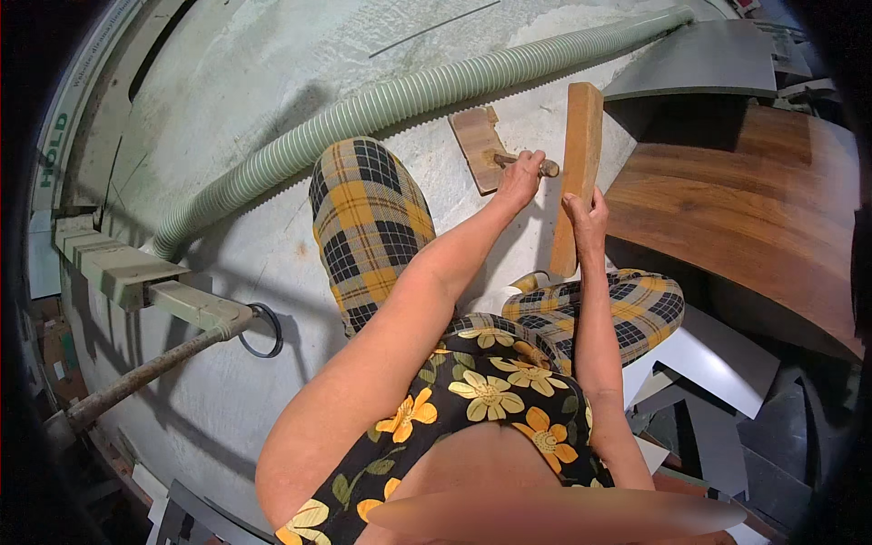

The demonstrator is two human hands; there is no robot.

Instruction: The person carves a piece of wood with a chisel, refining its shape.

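Observation:
My left hand (521, 179) is closed round a short, round wooden handle (548, 168). Its other end meets a flat, worn brown wooden board (476, 145) with a notched top edge, just above the floor or on it; I cannot tell which, nor whether the two are joined. To the right, my right hand (588, 218) grips a long, thick wooden block (582, 136) low on its side. The block stands nearly lengthwise in front of me, slightly tilted, its upper end pointing away. A small gap parts the handle's end from the block.
A ribbed pale green hose (391, 104) curves across the concrete floor (263, 64) beyond my knees. Large wood-grain panels (727, 191) and a grey sheet (699, 59) lie at the right, with several offcuts below. At the left stands a metal frame (195, 300) with a black ring (277, 331).

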